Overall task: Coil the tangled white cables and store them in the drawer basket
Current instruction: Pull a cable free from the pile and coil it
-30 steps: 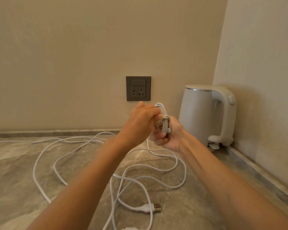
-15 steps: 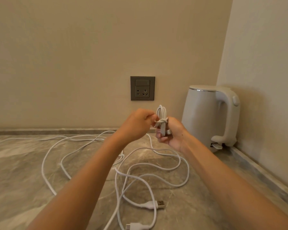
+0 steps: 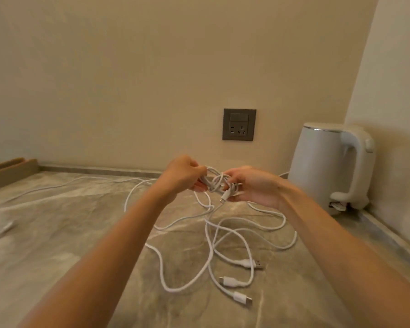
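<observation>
Both hands are up over the counter; the left hand and right hand each pinch one end of the small coil; it lies sideways between them, just as near to each; loose cables lie below; I see no basket.

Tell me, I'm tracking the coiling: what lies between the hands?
Head view: a coiled cable bundle fills the gap between left hand and right hand; both grip it.

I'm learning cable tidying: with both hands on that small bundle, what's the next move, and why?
Probably tuck the dangling connector into the coiled bundle: left hand and right hand both grip it, and that end hangs free below, so the wrap might loosen.
</observation>
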